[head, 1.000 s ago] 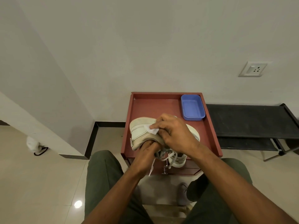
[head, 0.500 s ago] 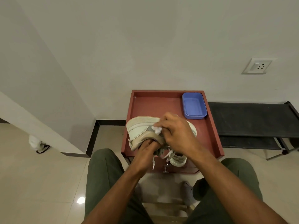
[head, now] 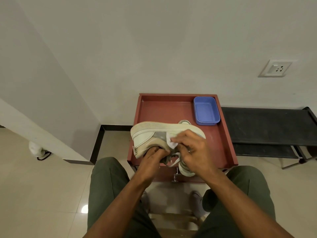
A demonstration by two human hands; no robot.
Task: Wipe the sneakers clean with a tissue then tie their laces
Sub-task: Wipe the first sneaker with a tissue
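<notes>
A cream and beige sneaker lies on its side above the red table, its sole facing away from me. My left hand is pushed inside the shoe's opening and holds it up. My right hand presses a small white tissue against the grey panel on the shoe's side. Loose laces hang below the hands. A second sneaker sits at the table's front edge, mostly hidden by my right hand; its heel shows behind the held shoe.
A blue plastic tub stands at the table's back right corner. A black rack stands to the right against the wall. My knees in green trousers flank the table's front. A wall socket is on the right.
The tissue in my right hand has slid along the shoe's side from the upper part down to the grey panel. The shoe has turned so more of its side and sole edge shows.
</notes>
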